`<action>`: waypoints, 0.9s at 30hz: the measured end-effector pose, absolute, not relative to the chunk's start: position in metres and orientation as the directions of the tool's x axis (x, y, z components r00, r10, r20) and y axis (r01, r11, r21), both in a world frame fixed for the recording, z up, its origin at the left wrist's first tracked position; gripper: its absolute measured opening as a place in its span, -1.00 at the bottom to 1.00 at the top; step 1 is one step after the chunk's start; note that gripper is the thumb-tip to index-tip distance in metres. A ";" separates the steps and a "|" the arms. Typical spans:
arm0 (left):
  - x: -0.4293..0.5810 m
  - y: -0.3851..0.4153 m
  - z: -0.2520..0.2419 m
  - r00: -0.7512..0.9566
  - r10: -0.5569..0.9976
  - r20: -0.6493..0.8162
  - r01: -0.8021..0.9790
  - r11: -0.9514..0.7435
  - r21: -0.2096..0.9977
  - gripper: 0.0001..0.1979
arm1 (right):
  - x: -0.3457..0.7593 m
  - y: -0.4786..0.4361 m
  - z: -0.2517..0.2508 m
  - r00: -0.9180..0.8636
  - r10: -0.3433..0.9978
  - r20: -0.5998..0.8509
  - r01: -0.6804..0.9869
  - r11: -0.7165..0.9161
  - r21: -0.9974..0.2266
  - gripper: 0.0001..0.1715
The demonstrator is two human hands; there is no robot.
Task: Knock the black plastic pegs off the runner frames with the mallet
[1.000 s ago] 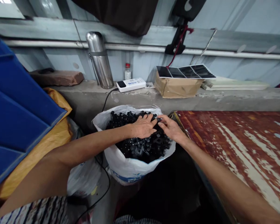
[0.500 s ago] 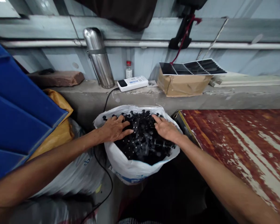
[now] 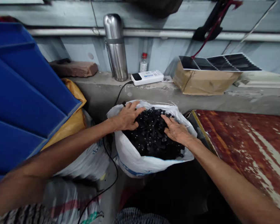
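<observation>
I've got small black pieces (image 3: 154, 138) in the middle of my view, heaped loosely inside a white sack (image 3: 133, 152) whose mouth gapes toward me. In over the sack's left side comes the left hand (image 3: 128, 118), fingers spread apart above the heap near the rim; I can't tell how firmly they touch. Across the heap, the right hand (image 3: 176, 130) reaches in from the right, fingers stretched forward over the pieces, thumb side facing the other hand. The two hands are well apart, heap between them.

Right of the sack, there's a worn red-brown board (image 3: 231, 137); on the left, a blue bin (image 3: 30, 84) leans over a yellow sack (image 3: 72, 127). Behind, along the concrete ledge (image 3: 154, 93), I spot a brick (image 3: 77, 67), a steel flask (image 3: 116, 53), a red-capped bottle (image 3: 143, 65), a white device (image 3: 150, 77) trailing a black cable (image 3: 117, 174), and a cardboard box (image 3: 205, 82) with a dark sheet (image 3: 217, 63) on top.
</observation>
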State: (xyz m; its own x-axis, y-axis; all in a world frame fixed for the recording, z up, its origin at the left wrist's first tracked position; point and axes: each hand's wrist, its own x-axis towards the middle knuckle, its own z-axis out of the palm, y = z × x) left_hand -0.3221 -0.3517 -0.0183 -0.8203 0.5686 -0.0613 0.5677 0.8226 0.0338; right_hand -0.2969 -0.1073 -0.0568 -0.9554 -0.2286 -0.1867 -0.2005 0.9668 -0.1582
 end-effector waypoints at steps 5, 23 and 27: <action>-0.299 -0.370 -0.019 -0.732 0.626 -0.268 0.577 0.779 0.245 -0.16 | -0.269 -0.109 -0.052 -0.920 -0.288 -0.266 -0.258 0.956 -0.142 -0.02; -0.315 -0.378 -0.013 -0.810 0.582 -0.075 0.347 0.577 0.740 -0.76 | -0.244 -0.109 -0.071 -0.956 -0.293 -0.033 -0.290 0.954 -0.073 -0.27; -0.326 -0.370 -0.004 -0.877 0.479 0.034 0.369 0.626 0.687 -0.67 | -0.249 -0.105 -0.072 -0.953 -0.301 -0.043 -0.297 0.951 -0.084 -0.31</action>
State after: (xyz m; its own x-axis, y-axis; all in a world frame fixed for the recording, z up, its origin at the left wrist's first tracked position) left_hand -0.3258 -0.3698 -0.0045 -0.8771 0.4790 0.0344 0.3688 0.6259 0.6872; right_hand -0.2486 -0.1049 -0.0722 -0.9527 -0.3009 -0.0427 -0.2967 0.9512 -0.0844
